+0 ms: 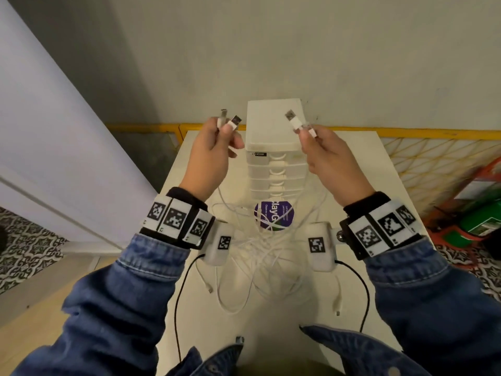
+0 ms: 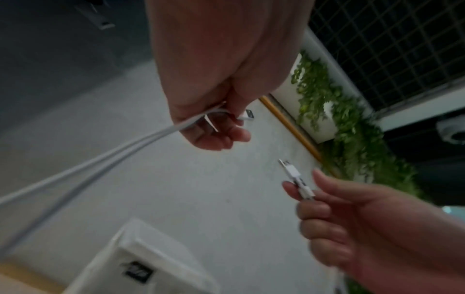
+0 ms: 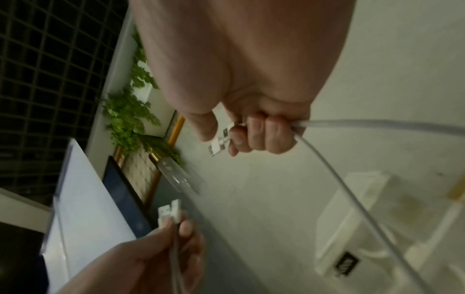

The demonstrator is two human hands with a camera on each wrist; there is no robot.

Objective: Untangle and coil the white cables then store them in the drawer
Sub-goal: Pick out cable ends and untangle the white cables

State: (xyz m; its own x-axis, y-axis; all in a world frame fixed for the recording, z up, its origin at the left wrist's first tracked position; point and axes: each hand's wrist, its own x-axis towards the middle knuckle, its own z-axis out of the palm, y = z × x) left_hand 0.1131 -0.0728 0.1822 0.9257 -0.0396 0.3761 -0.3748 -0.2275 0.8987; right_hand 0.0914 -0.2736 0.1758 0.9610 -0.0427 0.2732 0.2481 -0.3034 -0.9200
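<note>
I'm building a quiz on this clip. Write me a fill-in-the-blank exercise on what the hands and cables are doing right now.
1. Each hand holds ____ cable plugs, left hand and right hand alike.
2. The rest of the white cables lies in a ____ heap on the table.
3. All drawers of the drawer unit behind the hands are ____.
4. A round ____ sticker lies under the cables.

Missing words: two; tangled; closed; purple

Two hands (image 1: 214,153), four USB plugs (image 1: 235,122), one drawer unit (image 1: 273,137).
</note>
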